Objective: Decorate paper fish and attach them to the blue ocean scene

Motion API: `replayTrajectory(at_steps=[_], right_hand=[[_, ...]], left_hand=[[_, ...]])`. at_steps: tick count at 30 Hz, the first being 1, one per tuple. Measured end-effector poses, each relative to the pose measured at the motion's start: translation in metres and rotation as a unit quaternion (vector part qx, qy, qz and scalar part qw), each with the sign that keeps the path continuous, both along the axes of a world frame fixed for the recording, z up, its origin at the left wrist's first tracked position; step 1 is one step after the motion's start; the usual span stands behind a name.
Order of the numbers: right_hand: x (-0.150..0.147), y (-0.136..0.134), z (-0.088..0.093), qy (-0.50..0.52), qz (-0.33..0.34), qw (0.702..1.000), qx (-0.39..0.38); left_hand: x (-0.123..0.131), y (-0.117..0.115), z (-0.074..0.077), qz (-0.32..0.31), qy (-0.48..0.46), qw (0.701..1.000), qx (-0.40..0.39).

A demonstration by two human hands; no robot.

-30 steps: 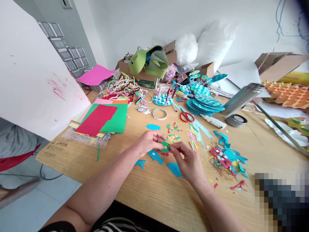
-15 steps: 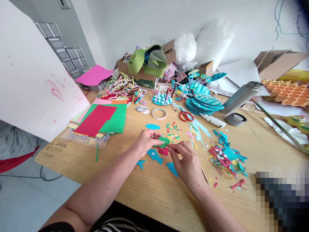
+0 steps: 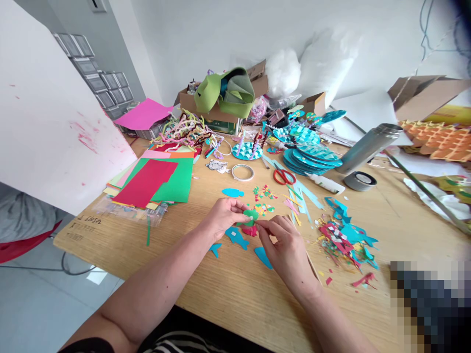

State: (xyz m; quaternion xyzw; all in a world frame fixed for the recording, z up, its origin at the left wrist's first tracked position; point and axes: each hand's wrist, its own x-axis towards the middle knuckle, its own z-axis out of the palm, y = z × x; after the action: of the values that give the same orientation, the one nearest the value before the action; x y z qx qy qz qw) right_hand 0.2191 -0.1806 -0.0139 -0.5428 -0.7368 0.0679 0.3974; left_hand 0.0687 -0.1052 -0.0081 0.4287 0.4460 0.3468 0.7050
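Observation:
My left hand [image 3: 225, 215] is closed in a pinch on a small green paper cutout [image 3: 251, 214], which carries a small white patch. At the cutout's right edge, the thumb and fingertips of my right hand [image 3: 281, 238] are pressed together; whatever lies between them is too small to make out. Below the hands are a blue paper fish [image 3: 237, 238] with a white square on it and a red paper piece [image 3: 250, 231], partly covered. More blue cutouts [image 3: 262, 257] lie near my right hand. A thin wooden stick [image 3: 312, 267] shows beside my right wrist, partly hidden.
Coloured paper sheets [image 3: 147, 184] are stacked at left. Beyond my hands lie red-handled scissors [image 3: 284, 177], a tape ring [image 3: 242, 172] and a white glue bottle [image 3: 326, 183]. Paper scraps [image 3: 346, 238] are heaped at right, below a metal flask [image 3: 370, 147]. Blue discs [image 3: 309, 162] are piled behind.
The green cutout has shifted and tilted slightly between my fingers. Both hands stay almost in the same place, and the things on the table have not moved.

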Motion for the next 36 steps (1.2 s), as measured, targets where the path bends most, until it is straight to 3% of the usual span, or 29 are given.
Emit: replayTrajectory(at_steps=[25, 36], right_hand=[[-0.0016, -0.0001, 0.0002, -0.010, -0.004, 1.000, 0.006], [-0.0010, -0.0004, 0.0001, -0.008, 0.006, 1.000, 0.002]], left_hand=[[0.0032, -0.0025, -0.0006, 0.012, -0.037, 0.998, -0.045], [0.0029, -0.0031, -0.0039, 0.012, 0.002, 1.000, -0.013]])
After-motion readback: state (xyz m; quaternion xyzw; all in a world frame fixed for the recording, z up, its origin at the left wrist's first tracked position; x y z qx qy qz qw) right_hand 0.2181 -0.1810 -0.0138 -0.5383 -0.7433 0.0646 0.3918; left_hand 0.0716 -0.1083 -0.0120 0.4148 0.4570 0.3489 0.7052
